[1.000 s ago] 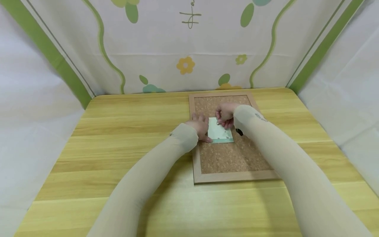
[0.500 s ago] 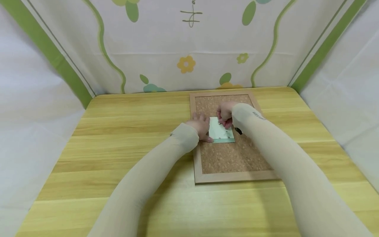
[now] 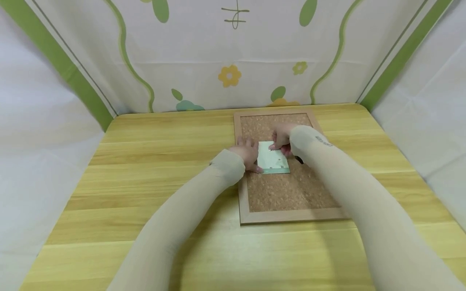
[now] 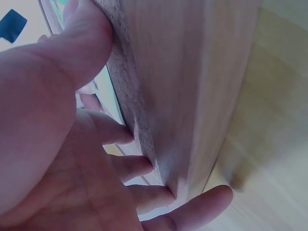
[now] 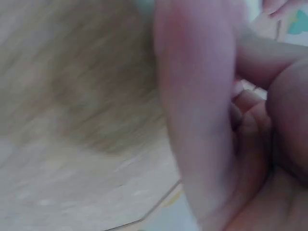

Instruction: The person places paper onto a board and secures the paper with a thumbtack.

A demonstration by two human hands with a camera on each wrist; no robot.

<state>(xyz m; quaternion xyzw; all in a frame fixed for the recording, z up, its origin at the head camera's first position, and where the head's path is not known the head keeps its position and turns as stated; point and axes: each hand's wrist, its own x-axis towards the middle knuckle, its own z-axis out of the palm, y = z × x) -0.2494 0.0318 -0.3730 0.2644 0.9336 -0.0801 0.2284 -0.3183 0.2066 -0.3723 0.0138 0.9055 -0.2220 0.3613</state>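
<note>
A pale mint card (image 3: 271,159) with a green lower strip lies on a wood-framed cork board (image 3: 276,192). My left hand (image 3: 247,153) rests along the board's left side with fingers spread, its thumb over the card's lower left corner. In the left wrist view its fingertips (image 4: 163,192) touch the board. Over the card's upper right part, my right hand (image 3: 282,139) has its fingers curled in. Its thumb tip is right at a small shiny tack (image 3: 270,150) near the card's top. The right wrist view is blurred and shows bent fingers (image 5: 197,96).
The board lies flat at the right of the wood-grain table (image 3: 156,173), its far edge near the floral curtain (image 3: 204,48). White cloth hangs on both sides. A dark strip (image 3: 299,160) shows below the right cuff.
My right fingertips pinched the tack a second ago; now the index finger has drawn back and the thumb is at the tack. The left hand stays put. The head view tilts slightly.
</note>
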